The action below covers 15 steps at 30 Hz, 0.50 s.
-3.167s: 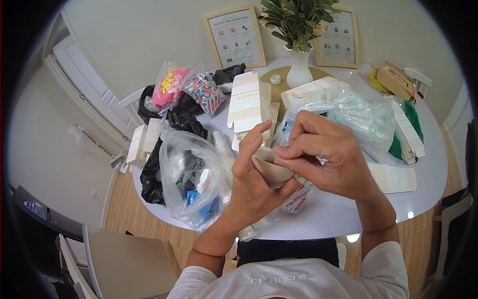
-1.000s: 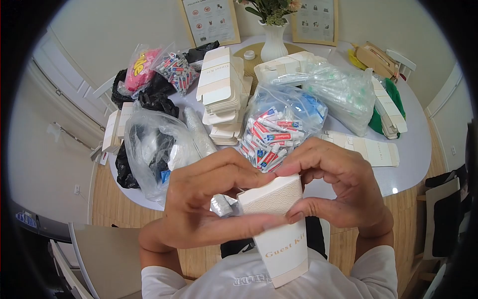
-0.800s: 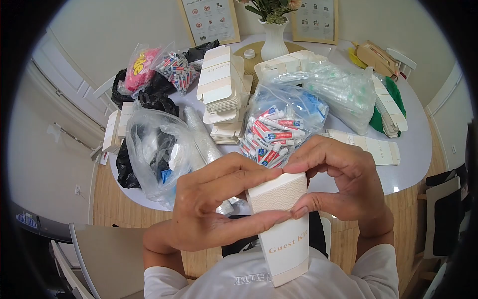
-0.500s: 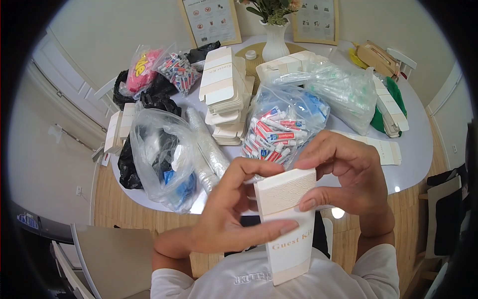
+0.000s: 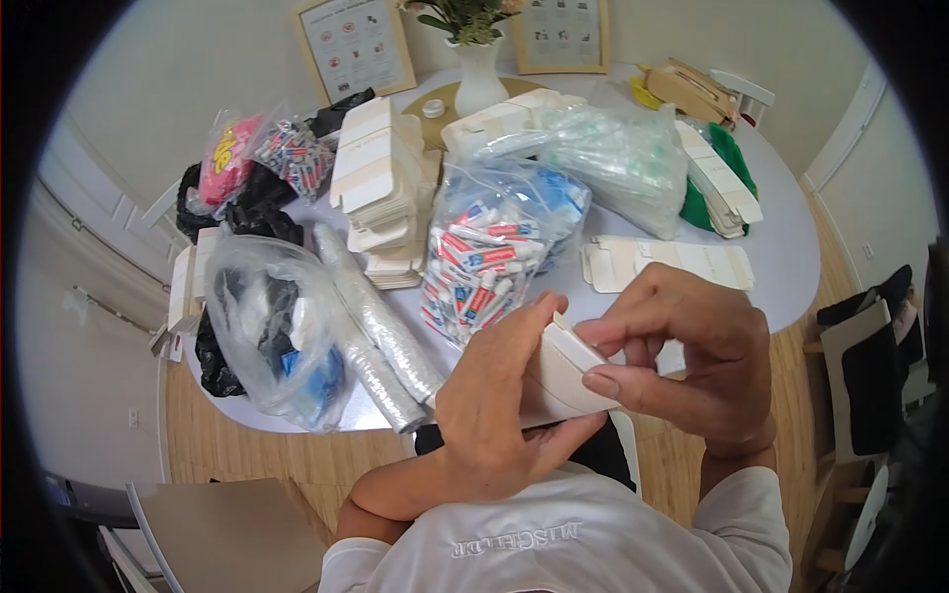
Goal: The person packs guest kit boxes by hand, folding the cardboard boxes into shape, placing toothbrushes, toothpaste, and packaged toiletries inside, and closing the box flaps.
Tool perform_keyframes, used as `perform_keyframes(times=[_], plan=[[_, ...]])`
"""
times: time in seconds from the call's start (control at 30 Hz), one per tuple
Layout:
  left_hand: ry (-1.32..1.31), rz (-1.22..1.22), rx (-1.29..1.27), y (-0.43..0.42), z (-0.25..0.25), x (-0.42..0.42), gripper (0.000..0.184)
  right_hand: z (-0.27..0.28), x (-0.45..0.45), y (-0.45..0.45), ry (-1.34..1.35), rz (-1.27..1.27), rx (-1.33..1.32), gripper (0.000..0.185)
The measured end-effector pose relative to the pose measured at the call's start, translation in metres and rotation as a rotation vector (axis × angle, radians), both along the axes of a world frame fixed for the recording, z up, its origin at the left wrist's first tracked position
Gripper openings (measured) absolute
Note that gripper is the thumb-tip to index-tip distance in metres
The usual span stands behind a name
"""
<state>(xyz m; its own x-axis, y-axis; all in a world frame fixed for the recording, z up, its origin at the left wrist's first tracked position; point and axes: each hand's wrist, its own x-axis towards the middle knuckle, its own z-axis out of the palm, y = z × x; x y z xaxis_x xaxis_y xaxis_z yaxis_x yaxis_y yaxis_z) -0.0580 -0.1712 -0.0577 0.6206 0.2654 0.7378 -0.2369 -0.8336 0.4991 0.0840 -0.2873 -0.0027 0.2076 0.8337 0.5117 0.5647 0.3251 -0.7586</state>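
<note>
A white and cream "Guest Kit" box [image 5: 556, 383] is tilted in front of my chest, with its narrow end turned up toward me. My left hand [image 5: 494, 410] wraps around the side of the box, fingers behind it and thumb across the front. At the upper end, my right hand [image 5: 692, 356] pinches the edge near the flap between thumb and curled fingers. Most of the printed face is hidden. Just beyond my left hand lies a clear bag of small toothpaste tubes [image 5: 484, 262].
Flattened boxes stand in a stack [image 5: 381, 178], and more lie to the right [image 5: 672, 265]. Rolls of clear plastic [image 5: 381, 336] and an open plastic bag [image 5: 272, 316] lie left. A bag of clear packets [image 5: 613, 168], a vase [image 5: 480, 79] and framed signs [image 5: 354, 49] are farther back.
The box has tilted from nearly upright, its top end now turned toward me. My left hand has shifted lower around it, and the camera view has swung slightly right.
</note>
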Motion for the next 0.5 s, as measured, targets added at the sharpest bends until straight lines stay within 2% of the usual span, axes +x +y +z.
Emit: perform_keyframes(times=[0.13, 0.37, 0.47, 0.5], plan=[[-0.03, -0.094, -0.086, -0.005, -0.005, 0.003, 0.087, -0.004, -0.003, -0.011, 0.024, -0.04, 0.029, 0.02], [-0.023, -0.174, -0.032, -0.003, -0.013, 0.007, 0.092, -0.008, -0.001, -0.016, 0.092, -0.045, 0.094, 0.015], [-0.112, -0.263, -0.051, -0.001, -0.029, 0.015, 0.087, -0.012, -0.003, -0.013, 0.142, -0.058, 0.088, 0.015], [-0.222, -0.302, -0.12, -0.003, -0.035, 0.019, 0.078, -0.013, -0.005, -0.013, 0.168, -0.082, 0.079, 0.016]])
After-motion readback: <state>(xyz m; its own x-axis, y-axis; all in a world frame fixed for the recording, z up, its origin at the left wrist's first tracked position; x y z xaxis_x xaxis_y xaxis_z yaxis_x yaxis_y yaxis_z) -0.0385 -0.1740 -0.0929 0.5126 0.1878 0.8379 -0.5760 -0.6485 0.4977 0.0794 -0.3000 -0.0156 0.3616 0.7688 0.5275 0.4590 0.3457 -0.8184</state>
